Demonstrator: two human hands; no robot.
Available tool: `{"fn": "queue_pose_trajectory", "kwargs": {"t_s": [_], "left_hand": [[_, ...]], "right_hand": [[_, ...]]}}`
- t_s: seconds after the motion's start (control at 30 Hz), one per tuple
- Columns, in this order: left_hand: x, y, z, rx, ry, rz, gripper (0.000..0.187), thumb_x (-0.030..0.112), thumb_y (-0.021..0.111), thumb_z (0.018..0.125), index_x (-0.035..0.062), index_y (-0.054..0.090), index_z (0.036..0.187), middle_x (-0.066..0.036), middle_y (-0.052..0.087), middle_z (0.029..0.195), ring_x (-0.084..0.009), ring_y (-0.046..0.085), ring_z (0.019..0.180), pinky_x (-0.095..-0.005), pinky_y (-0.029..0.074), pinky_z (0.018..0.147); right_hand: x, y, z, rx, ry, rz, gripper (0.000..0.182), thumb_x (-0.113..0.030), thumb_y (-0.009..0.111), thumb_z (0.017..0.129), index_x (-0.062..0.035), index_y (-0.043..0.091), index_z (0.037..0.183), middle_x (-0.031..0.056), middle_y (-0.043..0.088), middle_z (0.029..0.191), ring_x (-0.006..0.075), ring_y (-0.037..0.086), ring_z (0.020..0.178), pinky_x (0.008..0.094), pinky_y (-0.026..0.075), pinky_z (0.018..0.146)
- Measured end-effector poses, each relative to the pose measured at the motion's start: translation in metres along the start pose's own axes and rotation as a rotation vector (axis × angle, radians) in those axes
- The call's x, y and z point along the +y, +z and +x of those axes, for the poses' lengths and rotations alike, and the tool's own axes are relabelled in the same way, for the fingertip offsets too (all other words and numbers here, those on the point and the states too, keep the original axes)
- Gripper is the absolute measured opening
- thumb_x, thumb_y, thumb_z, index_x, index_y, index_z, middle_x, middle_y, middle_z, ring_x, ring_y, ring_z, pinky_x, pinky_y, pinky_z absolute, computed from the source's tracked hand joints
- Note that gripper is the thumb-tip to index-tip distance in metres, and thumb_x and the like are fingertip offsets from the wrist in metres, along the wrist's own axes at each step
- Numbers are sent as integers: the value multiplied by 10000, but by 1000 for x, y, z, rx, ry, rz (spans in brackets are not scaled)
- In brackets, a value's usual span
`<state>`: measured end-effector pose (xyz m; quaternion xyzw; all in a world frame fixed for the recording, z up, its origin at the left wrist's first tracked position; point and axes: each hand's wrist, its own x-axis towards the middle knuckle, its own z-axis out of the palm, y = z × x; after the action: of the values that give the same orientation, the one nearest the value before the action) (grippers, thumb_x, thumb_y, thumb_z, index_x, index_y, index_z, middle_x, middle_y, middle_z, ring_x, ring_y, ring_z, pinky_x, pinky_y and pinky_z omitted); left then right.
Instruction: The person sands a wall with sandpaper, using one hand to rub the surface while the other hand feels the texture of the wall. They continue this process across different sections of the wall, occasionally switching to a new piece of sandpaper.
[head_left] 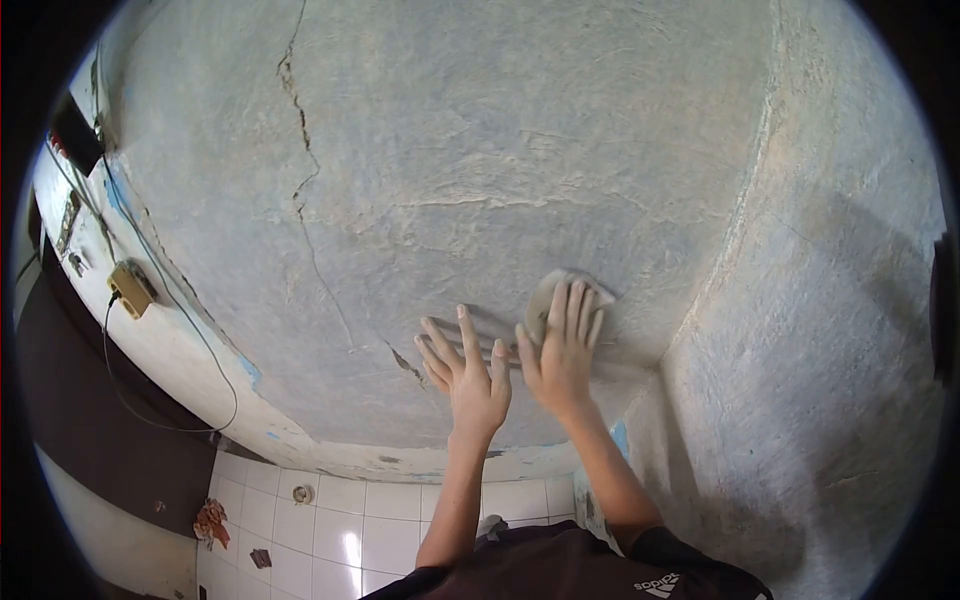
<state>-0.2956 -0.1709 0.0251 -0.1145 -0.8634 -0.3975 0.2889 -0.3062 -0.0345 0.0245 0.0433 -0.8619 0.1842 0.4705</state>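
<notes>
My right hand [562,358] presses a pale flat sheet [543,298] with a curved edge and a pointed corner against the grey plaster wall [420,130]. Its fingers lie over the sheet, hiding much of it; its exact kind I cannot make out. To the left, my left hand [470,378] has its fingers spread and holds nothing. Those fingertips are at the wall surface, with a shadow beside them. A short dark gap [404,364] in the plaster lies just left of that hand.
A long crack [302,130] runs down the wall. At right, another rough wall [830,330] meets it in a corner. A yellowish socket box [131,289] with a looping cable hangs at left. Below are white floor tiles [340,495], a tape roll [303,494] and a crumpled reddish cloth [210,523].
</notes>
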Motion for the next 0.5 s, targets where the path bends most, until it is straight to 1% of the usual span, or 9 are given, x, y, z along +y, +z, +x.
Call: {"fn": "queue_pose_trajectory", "kwargs": {"t_s": [0.03,0.07,0.13,0.17,0.23,0.3,0.37,0.43,0.5], "left_hand": [[-2,-3,0,-7,-7,32,643,439,427,1061,173,247,1619,-309,-29,1653,-579,-92,1482,-714,18,1134],[-5,-7,1,-3,-12,36,643,439,427,1061,173,247,1619,-309,-29,1653,-579,-92,1482,-714,18,1134],[-13,-15,5,-13,-20,175,593,427,416,1068,216,291,1608,-239,-10,1681,-535,-86,1504,-678,9,1158],[-17,-21,9,-10,-29,180,593,427,416,1068,216,291,1608,-239,-10,1681,-535,-86,1504,-678,9,1158],[-24,-35,18,33,-47,130,569,415,429,1064,233,330,1594,-221,17,1686,-529,-77,1508,-674,14,1165],[-36,-46,25,71,-23,140,573,400,450,1059,234,332,1594,-225,24,1685,-527,-75,1509,-670,18,1169],[-48,-54,30,104,7,151,577,386,471,1054,235,333,1593,-229,30,1683,-525,-72,1511,-666,21,1173],[-62,-63,35,118,69,148,597,353,524,1035,236,339,1591,-229,35,1683,-526,-74,1511,-655,26,1179],[-77,-74,41,98,83,159,609,342,544,1026,234,342,1590,-230,34,1684,-527,-79,1511,-659,26,1176]], "right_hand": [[1,-10,16,-4,-2,7,781,-382,526,996,56,222,1567,336,234,1598,531,187,1488,660,102,1180],[2,-22,36,44,-24,19,779,-384,519,1000,61,220,1566,344,226,1598,532,169,1492,652,93,1185],[4,-40,66,86,-52,39,777,-385,511,1005,67,218,1564,352,217,1597,533,151,1496,643,83,1191],[3,-48,76,114,-26,48,777,-381,513,1005,66,214,1565,362,206,1595,534,142,1498,638,87,1193],[-6,-42,76,133,-5,64,777,-376,515,1005,66,210,1567,373,194,1593,534,132,1500,632,90,1196],[-18,-24,58,148,-52,106,771,-375,530,1002,45,226,1571,381,174,1594,531,127,1502,627,93,1200],[-33,2,19,88,-103,107,779,-361,561,992,40,230,1572,390,158,1593,543,125,1497,628,92,1201],[-53,19,-10,-167,-122,132,780,-354,581,986,31,240,1573,385,146,1597,553,113,1495,629,94,1202],[-62,26,3,-120,-99,53,784,-353,593,982,18,241,1577,383,130,1603,556,97,1496,629,100,1201]]}}
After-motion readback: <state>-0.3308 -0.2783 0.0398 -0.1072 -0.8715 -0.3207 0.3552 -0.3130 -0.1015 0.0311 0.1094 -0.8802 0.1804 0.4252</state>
